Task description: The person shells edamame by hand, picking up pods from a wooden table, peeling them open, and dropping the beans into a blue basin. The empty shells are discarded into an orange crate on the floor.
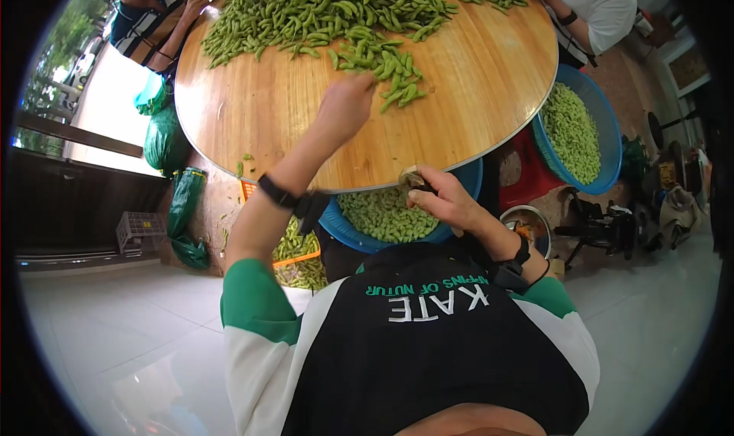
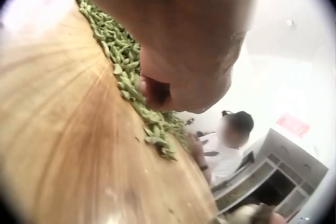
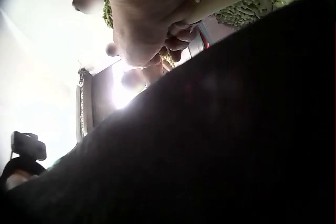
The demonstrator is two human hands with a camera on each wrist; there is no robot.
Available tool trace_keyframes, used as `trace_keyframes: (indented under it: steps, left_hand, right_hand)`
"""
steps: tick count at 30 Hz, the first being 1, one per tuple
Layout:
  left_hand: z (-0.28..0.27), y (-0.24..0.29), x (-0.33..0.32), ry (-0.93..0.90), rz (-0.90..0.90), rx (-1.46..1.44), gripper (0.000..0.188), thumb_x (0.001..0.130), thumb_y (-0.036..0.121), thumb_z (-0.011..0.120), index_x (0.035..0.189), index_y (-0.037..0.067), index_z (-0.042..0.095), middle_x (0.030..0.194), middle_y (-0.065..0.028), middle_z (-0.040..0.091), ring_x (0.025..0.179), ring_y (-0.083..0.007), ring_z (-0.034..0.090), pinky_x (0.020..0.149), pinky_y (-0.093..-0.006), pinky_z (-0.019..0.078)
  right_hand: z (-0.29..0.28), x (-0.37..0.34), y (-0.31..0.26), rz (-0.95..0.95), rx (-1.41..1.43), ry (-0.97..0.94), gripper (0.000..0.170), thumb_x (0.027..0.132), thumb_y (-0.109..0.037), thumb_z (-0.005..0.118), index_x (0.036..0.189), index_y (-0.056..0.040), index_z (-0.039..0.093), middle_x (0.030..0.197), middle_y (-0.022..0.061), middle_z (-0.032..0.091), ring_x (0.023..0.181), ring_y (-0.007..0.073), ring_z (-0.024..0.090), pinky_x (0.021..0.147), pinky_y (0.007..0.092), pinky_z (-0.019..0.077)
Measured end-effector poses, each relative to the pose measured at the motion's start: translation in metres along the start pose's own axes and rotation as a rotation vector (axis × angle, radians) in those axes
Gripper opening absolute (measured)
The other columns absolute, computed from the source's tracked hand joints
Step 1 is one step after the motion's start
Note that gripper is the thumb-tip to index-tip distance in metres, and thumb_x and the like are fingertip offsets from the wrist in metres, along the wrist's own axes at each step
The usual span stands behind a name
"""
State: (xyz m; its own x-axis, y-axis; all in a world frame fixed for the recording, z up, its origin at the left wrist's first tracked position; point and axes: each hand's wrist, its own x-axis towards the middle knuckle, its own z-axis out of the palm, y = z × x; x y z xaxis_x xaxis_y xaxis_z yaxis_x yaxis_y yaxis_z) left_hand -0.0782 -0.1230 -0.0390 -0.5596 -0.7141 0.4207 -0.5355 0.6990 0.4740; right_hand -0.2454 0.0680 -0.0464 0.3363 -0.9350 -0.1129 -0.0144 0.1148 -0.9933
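Green pods (image 1: 399, 68) lie beside your curled left hand (image 1: 345, 109) — pinch 1 lightly; I can't tell whether that or your right hand (image 1: 447, 200) grips anything.

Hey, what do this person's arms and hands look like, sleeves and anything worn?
The short sleeves are white above with green ends. Each wrist wears a black band and a dark, boxy device. Neither the left hand nor the right hand wears a glove.

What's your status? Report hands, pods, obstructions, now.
Left hand at green pods, grip hidden. Right hand over blue basin of shelled beans, hold unclear. Pods heaped on table. No obstruction seen between left hand and pods.
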Motion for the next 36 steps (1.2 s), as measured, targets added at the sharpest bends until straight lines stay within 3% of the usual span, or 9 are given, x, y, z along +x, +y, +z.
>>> trace_keyframes:
  steps: [4, 8, 11, 13, 16, 27, 29, 33, 36]
  left_hand:
    - [0.035, -0.025, 0.033, 0.061, -0.115, 0.274, 0.017, 0.080, 0.012, 0.061, 0.092, 0.000, 0.060, 0.085, -0.0199, 0.057, 0.085, -0.0401, 0.056, 0.074, -0.0459, 0.0448]
    - [0.026, -0.030, 0.024, -0.028, -0.141, 0.137, 0.019, 0.077, 0.011, 0.061, 0.093, 0.001, 0.059, 0.089, -0.0191, 0.055, 0.090, -0.0387, 0.055, 0.076, -0.0444, 0.0458]
    - [0.013, -0.013, 0.002, 0.058, -0.101, 0.017, 0.017, 0.078, 0.009, 0.065, 0.091, 0.000, 0.060, 0.080, -0.0132, 0.058, 0.075, -0.0283, 0.059, 0.066, -0.0382, 0.0481]
    - [-0.003, 0.015, -0.010, -0.080, -0.489, -0.867, 0.012, 0.081, 0.010, 0.067, 0.089, 0.002, 0.062, 0.070, -0.0050, 0.059, 0.059, -0.0134, 0.055, 0.052, -0.0267, 0.0437]
    - [-0.013, 0.043, -0.033, -0.149, -0.626, -1.031, 0.009, 0.085, 0.011, 0.067, 0.087, 0.003, 0.063, 0.065, 0.0004, 0.059, 0.053, -0.0032, 0.049, 0.045, -0.0180, 0.0352]
    - [-0.009, 0.068, -0.072, -0.105, -0.590, -1.256, 0.008, 0.085, 0.010, 0.066, 0.088, 0.004, 0.062, 0.069, -0.0007, 0.061, 0.056, -0.0046, 0.051, 0.049, -0.0176, 0.0365]
    - [-0.011, 0.068, -0.075, -0.081, -0.531, -1.205, 0.007, 0.085, 0.009, 0.065, 0.088, 0.004, 0.061, 0.070, -0.0010, 0.061, 0.058, -0.0049, 0.052, 0.050, -0.0179, 0.0373]
    - [-0.008, 0.069, -0.081, 0.018, -0.395, -1.152, 0.006, 0.086, 0.006, 0.064, 0.090, 0.004, 0.061, 0.073, -0.0024, 0.062, 0.060, -0.0060, 0.054, 0.051, -0.0186, 0.0386]
    - [-0.008, 0.057, -0.080, -0.140, -0.550, -1.445, 0.008, 0.086, 0.006, 0.063, 0.093, 0.003, 0.061, 0.075, -0.0027, 0.062, 0.060, -0.0069, 0.055, 0.052, -0.0191, 0.0393]
  right_hand:
    - [-0.008, -0.006, 0.007, -0.074, 0.000, 0.077, 0.030, 0.088, -0.006, 0.051, 0.117, 0.0005, 0.049, 0.089, 0.0047, 0.058, 0.072, 0.0110, 0.054, 0.064, 0.0257, 0.0453]
    - [-0.011, -0.006, 0.005, 0.028, 0.279, 0.107, 0.035, 0.093, -0.011, 0.048, 0.126, -0.0004, 0.045, 0.088, 0.0043, 0.056, 0.064, 0.0060, 0.048, 0.052, 0.0195, 0.0390]
    - [-0.013, 0.003, 0.004, -0.004, 0.342, 0.158, 0.039, 0.096, -0.013, 0.044, 0.132, 0.0000, 0.040, 0.087, 0.0051, 0.056, 0.059, 0.0054, 0.045, 0.047, 0.0182, 0.0363]
    - [-0.014, 0.013, 0.004, -0.089, 0.369, 0.225, 0.045, 0.098, -0.016, 0.042, 0.140, -0.0015, 0.033, 0.087, 0.0059, 0.055, 0.058, 0.0068, 0.044, 0.045, 0.0187, 0.0357]
    - [-0.010, 0.020, -0.008, -0.104, 0.517, 0.209, 0.046, 0.098, -0.017, 0.043, 0.141, -0.0043, 0.033, 0.085, 0.0060, 0.054, 0.057, 0.0073, 0.044, 0.044, 0.0188, 0.0354]
    - [0.003, 0.017, -0.005, -0.074, 0.681, 0.024, 0.048, 0.098, -0.017, 0.044, 0.143, -0.0083, 0.029, 0.082, 0.0052, 0.052, 0.054, 0.0068, 0.042, 0.043, 0.0180, 0.0346]
    - [0.005, 0.017, -0.006, -0.071, 0.695, 0.033, 0.034, 0.097, -0.016, 0.046, 0.129, -0.0070, 0.043, 0.082, 0.0023, 0.054, 0.054, 0.0048, 0.042, 0.042, 0.0174, 0.0340]
    - [0.008, 0.017, -0.006, -0.058, 0.611, 0.084, 0.030, 0.096, -0.014, 0.048, 0.124, -0.0062, 0.048, 0.080, 0.0018, 0.054, 0.053, 0.0046, 0.041, 0.041, 0.0173, 0.0333]
    - [0.008, 0.018, -0.007, -0.077, 0.603, 0.116, 0.025, 0.095, -0.012, 0.050, 0.119, -0.0054, 0.052, 0.079, 0.0019, 0.055, 0.051, 0.0047, 0.041, 0.040, 0.0172, 0.0325]
